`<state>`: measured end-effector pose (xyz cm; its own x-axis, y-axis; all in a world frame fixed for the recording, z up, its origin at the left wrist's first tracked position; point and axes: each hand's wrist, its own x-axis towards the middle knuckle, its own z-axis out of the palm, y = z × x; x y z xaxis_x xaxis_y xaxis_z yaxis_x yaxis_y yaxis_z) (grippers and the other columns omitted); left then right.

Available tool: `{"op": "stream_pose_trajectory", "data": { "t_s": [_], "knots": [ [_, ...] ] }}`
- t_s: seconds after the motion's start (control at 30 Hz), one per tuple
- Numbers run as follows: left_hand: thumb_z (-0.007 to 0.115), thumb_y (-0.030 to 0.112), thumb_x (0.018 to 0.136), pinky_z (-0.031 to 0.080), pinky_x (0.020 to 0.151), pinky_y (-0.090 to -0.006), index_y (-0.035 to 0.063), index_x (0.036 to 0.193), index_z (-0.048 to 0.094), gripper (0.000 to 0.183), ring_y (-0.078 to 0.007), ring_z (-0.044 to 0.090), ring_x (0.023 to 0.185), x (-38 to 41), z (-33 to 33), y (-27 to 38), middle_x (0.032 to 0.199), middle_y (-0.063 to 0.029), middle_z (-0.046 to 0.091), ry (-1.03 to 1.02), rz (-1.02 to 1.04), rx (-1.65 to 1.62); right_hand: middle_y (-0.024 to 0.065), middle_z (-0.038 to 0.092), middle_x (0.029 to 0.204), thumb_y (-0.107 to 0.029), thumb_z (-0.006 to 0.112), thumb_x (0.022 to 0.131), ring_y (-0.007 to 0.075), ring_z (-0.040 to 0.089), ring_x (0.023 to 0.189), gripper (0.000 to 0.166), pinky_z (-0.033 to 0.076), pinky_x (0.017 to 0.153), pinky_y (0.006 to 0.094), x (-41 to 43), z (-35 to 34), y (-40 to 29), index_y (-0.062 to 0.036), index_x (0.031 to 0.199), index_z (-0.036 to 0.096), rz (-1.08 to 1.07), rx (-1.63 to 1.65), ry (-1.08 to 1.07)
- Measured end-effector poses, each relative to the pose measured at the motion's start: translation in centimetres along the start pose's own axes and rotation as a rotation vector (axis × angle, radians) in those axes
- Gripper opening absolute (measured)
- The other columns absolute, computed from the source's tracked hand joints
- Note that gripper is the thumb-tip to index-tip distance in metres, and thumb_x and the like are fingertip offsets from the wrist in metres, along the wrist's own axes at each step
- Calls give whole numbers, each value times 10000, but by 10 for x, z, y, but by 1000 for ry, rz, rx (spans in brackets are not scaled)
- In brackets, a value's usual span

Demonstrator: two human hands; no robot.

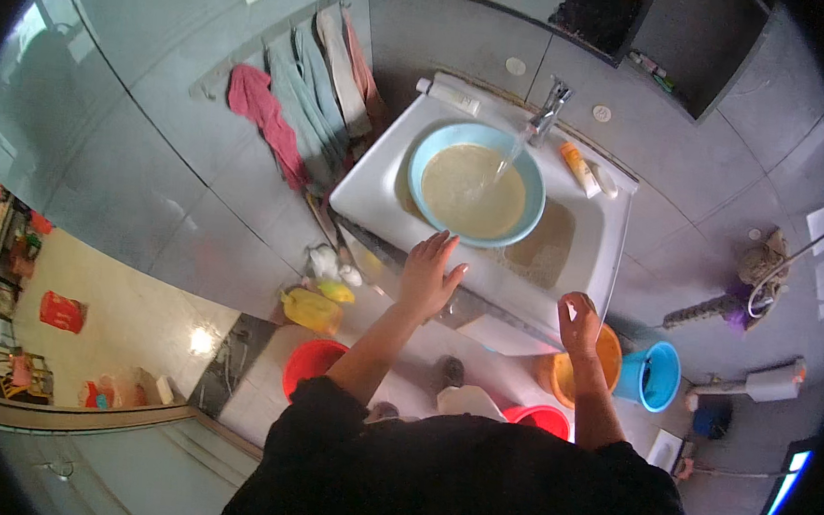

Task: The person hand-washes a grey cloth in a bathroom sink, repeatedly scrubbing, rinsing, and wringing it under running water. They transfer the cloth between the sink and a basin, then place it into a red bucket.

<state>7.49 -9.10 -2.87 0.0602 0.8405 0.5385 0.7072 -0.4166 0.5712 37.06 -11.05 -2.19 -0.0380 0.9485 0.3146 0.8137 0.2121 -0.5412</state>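
A light blue plastic basin (471, 237) rests in the white washbasin (586, 260), filled with cloudy, yellowish water. Water runs into it from the chrome faucet (551, 109). My left hand (428, 277) is over the sink's front edge, its fingertips close to the basin's near rim; whether they touch it I cannot tell. Nothing is in that hand, and its thumb stands apart from the fingers. Farther right, my right hand (581, 322) hovers by the sink's front right corner, fingers loosely curled, with no object visible in it. Murky water also lies in the sink bowl (540, 249).
An orange tube (575, 161) and a white tube (453, 97) lie on the sink ledge. Towels (298, 96) hang on the left wall. A red bucket (310, 366), an orange bucket (558, 378) and a blue bucket (653, 378) stand on the floor.
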Motion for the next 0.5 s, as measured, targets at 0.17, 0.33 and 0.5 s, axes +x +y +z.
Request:
{"op": "stream_pose_trajectory", "data": {
  "t_s": [0.17, 0.33, 0.5],
  "knots": [
    [535, 236, 787, 312, 928, -460, 2, 1130, 450, 424, -347, 430, 1074, 14, 33, -26, 1179, -195, 445, -67, -76, 298, 134, 558, 748, -98, 558, 708, 307, 509, 734, 69, 403, 678, 399, 22, 5, 35, -36, 684, 542, -331, -52, -102],
    [484, 282, 812, 290, 950, -444, 33, 1157, 447, 427, -345, 408, 1103, 13, 39, -28, 1213, -188, 416, -141, -92, 369, 113, 534, 741, -140, 529, 734, 294, 483, 757, 102, 382, 699, 404, 31, 21, 50, -51, 686, 521, -361, -192, -179],
    [478, 284, 816, 287, 953, -448, 26, 1136, 464, 411, -321, 395, 1127, 13, 40, -25, 1223, -175, 407, -150, -109, 385, 111, 544, 752, -164, 500, 758, 292, 493, 787, 113, 353, 764, 416, 34, 21, 44, -61, 721, 527, -366, -202, -211]
  ]
}}
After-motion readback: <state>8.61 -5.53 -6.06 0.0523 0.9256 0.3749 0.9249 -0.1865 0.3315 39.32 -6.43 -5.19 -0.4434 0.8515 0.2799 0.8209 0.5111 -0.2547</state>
